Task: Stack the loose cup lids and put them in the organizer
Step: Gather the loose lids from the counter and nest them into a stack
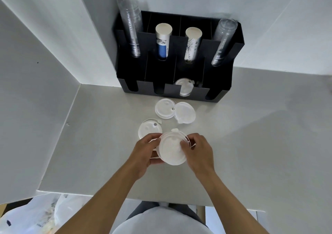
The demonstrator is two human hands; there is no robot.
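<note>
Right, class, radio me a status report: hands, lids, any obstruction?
Left hand and right hand both gripping lid stack. Three loose lids on table. Path to organizer clear.

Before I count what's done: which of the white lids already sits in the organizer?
The lid in the organizer's front row, third slot from the left. The rest lie loose on the table or are held in both hands.

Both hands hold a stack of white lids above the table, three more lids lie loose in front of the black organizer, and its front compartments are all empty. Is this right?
Not quite. One front compartment of the organizer already holds lids, as the head view shows. The rest is right: left hand and right hand hold the stack, and three loose lids lie on the table.
</note>
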